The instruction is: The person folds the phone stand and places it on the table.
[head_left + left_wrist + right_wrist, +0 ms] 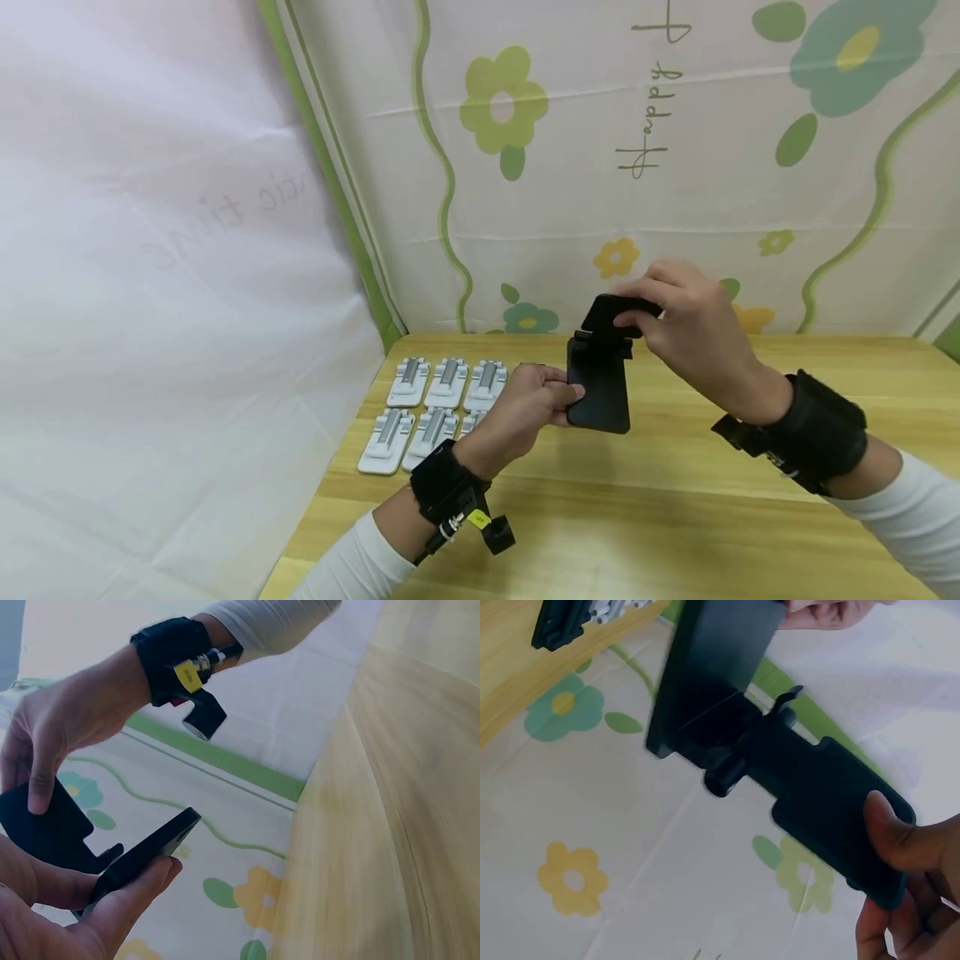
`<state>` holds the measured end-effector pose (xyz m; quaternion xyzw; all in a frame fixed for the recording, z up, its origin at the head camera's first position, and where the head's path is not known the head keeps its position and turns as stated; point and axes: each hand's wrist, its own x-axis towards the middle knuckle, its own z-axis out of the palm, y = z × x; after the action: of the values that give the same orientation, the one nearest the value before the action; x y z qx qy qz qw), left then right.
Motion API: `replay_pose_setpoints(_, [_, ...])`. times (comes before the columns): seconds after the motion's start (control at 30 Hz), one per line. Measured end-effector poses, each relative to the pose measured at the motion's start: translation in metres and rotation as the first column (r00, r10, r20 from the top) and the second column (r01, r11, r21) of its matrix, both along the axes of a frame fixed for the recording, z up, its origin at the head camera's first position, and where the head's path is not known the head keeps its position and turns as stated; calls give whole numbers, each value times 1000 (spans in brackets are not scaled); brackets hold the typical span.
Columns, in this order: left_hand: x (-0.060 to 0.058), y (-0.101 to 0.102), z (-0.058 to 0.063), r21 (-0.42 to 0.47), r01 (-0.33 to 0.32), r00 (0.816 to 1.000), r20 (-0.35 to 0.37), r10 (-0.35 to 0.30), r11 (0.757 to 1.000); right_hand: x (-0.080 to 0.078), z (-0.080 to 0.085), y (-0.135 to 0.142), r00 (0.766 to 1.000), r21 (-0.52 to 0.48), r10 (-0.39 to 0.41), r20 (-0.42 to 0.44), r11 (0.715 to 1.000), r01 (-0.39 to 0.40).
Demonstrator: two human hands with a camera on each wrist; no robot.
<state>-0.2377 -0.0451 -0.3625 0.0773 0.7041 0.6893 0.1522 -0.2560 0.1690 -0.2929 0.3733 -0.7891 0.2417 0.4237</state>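
A black folding phone stand (600, 396) is held up above the table, unfolded at its hinge, between both hands. My left hand (531, 393) pinches the edge of its base plate, thumb on the upper face. My right hand (693, 321) pinches the stand's other plate near the outer end. In the right wrist view, that cradle plate (840, 817) has the right thumb on one face and fingers behind. A hinge arm with small hooked lips joins the two plates. The left wrist view shows the base (146, 851) edge-on between the left thumb and fingers.
Several white folded phone stands (384, 442) lie in two rows on the wooden table (705, 500), left of the hands. A black one (559, 622) lies beside them. A flower-printed curtain (570, 208) hangs behind the table, and pale cloth (165, 333) hangs at the left.
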Motion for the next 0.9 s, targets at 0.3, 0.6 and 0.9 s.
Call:
replay_pose_setpoints(0.3, [0,-4,0,-19,-22,1000,-17,22,1000,12,-19,-8,971,2,-11,-238,1000,11])
replay_pose_setpoints(0.6, [-2,-4,18,69,-1,1000,-29,3,998,20,-60,-22,841,174,123,-527,984,-35])
replay_pose_setpoints(0.9, [-1,-5,22,61,-25,999,-39,27,998,23,-70,-19,837,225,121,-535,974,3])
